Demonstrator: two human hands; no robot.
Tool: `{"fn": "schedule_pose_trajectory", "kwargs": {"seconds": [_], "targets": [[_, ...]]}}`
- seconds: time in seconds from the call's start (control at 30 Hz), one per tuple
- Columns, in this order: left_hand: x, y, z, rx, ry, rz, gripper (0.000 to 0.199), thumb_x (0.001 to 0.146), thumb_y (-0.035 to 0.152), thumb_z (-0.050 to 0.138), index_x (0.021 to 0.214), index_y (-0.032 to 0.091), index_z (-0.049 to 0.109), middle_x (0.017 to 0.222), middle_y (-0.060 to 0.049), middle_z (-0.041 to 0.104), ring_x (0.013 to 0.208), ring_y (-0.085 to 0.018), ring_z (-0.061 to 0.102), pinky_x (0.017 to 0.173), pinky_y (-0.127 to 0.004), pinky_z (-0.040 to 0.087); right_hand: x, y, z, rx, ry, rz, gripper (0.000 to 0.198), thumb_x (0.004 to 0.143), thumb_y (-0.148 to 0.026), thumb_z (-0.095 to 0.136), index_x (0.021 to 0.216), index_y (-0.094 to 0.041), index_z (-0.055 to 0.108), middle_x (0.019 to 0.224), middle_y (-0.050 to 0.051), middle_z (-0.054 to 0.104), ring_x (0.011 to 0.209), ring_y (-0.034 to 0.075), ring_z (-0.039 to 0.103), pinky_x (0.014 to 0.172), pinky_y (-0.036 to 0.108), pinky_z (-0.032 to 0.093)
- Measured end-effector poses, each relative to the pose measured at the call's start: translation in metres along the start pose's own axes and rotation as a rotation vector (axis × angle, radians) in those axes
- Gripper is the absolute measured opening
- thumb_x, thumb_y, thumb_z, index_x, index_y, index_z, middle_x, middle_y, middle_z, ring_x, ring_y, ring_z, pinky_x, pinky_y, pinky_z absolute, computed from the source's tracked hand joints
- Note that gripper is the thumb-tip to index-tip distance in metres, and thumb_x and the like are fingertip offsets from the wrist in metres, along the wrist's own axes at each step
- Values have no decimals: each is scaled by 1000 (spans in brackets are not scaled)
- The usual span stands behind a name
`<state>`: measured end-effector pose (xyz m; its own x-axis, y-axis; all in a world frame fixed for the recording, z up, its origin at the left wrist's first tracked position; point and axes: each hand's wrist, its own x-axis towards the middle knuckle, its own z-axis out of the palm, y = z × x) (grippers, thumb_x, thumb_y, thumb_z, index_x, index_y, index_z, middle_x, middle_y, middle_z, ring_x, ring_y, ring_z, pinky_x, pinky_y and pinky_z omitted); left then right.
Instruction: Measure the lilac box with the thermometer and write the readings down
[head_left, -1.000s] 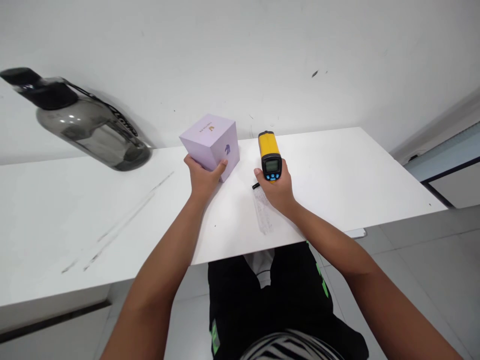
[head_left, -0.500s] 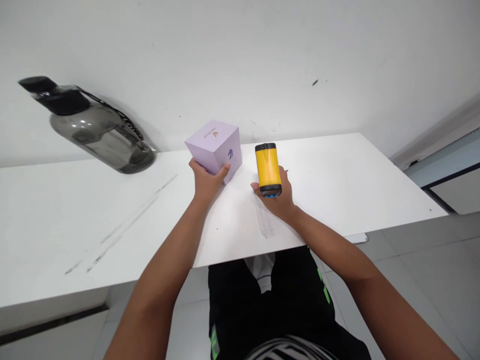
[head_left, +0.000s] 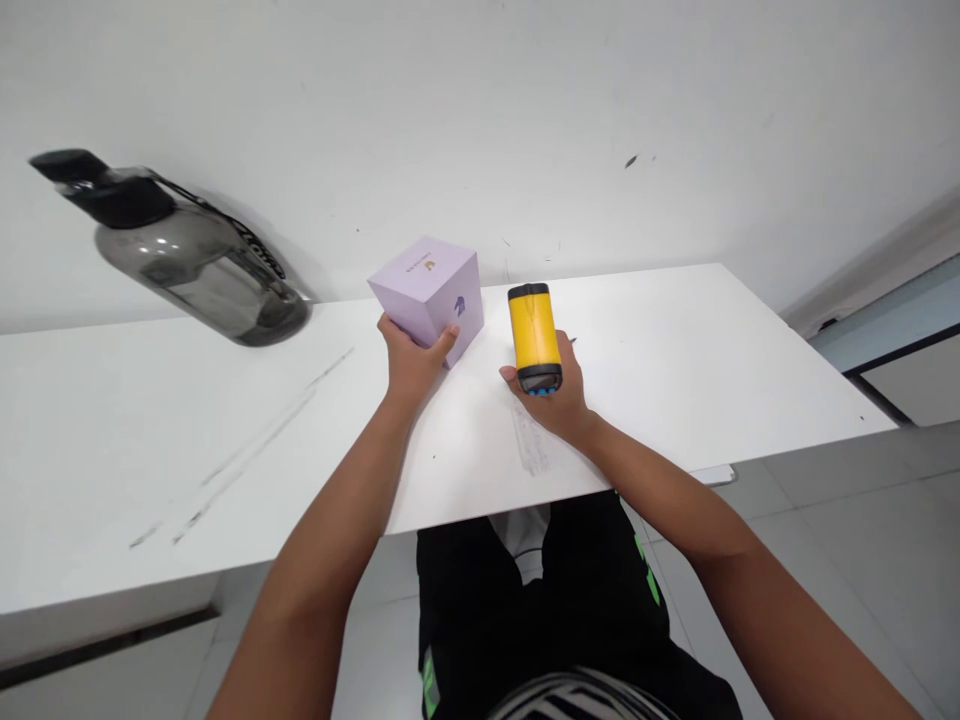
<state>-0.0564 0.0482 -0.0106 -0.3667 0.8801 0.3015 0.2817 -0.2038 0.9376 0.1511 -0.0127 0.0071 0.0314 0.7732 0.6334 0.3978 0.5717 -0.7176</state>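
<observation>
A lilac box with a gold mark on its top and a purple emblem on one side stands tilted at an angle to me on the table. My left hand is closed around its near lower part, the thumb pressed on the right side face. To the right, my right hand grips a yellow and black gun-shaped handheld device from below. A small dark screen and blue buttons show at the device's near end. Its handle and most of my right fingers are hidden beneath the body. A gap separates box and device.
A grey see-through water bottle with a black cap and strap stands at the back left by the wall. The white table has dark scuff marks on the left; its front edge runs just before my legs.
Both hands keep their holds. The whole view has shifted very slightly; the box and the yellow device look almost unmoved.
</observation>
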Motion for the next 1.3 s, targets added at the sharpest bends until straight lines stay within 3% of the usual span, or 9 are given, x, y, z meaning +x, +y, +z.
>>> {"fn": "schedule_pose_trajectory", "kwargs": {"seconds": [0.67,0.77,0.83,0.9,1.0,1.07,1.17,1.23,1.3], "targets": [[2,-4,3,11,-1,37,87,63,44,85,128,26,30,139,-16,39,135,-30,42,113,-50,37,6,-2,2,65,45,328,37,81,-47,67,103,-22,51,85,1,58,75,17,58,68,34,51],[1,-5,1,135,88,161,101,61,48,85,139,25,24,147,-18,28,144,-35,26,119,-54,25,7,-3,1,64,39,330,36,81,-45,67,104,-23,50,87,2,58,78,18,58,72,37,52],[-3,-1,-1,231,165,322,111,59,53,84,145,25,20,151,-18,20,149,-38,11,120,-57,16,7,-4,0,64,20,328,37,80,-44,68,105,-23,49,89,2,58,80,19,59,73,38,52],[-12,8,-2,260,177,506,114,58,59,83,146,25,20,151,-18,21,149,-40,10,119,-59,16,7,-4,0,79,-27,306,41,80,-43,68,108,-23,47,92,3,58,82,20,59,74,39,54],[-34,23,3,168,-37,649,105,60,64,79,143,22,30,140,-18,40,137,-38,36,113,-57,32,5,-1,1,141,-166,182,54,81,-47,67,121,-22,40,104,8,57,92,23,60,79,44,56],[-50,28,10,85,-295,600,92,64,64,76,137,21,41,129,-16,52,123,-33,51,104,-52,44,3,2,3,142,-280,38,67,82,-52,66,131,-21,34,122,15,51,111,28,56,91,48,54],[-70,28,18,-34,-619,414,60,71,62,73,113,21,59,107,-11,64,103,-28,63,88,-45,55,3,3,2,81,-468,-175,83,85,-55,62,147,-20,20,148,21,26,142,36,28,108,54,44],[-76,26,22,-114,-694,328,43,75,57,71,100,22,63,95,-7,68,93,-25,66,83,-42,57,9,0,-6,64,-596,-264,86,88,-52,58,153,-22,11,156,19,13,148,36,15,112,54,40],[-78,25,24,-172,-677,341,34,79,52,71,96,23,64,92,-6,69,92,-23,67,85,-41,57,19,-4,-20,81,-701,-303,82,91,-48,57,155,-25,11,160,16,12,148,33,18,113,52,40]]}}
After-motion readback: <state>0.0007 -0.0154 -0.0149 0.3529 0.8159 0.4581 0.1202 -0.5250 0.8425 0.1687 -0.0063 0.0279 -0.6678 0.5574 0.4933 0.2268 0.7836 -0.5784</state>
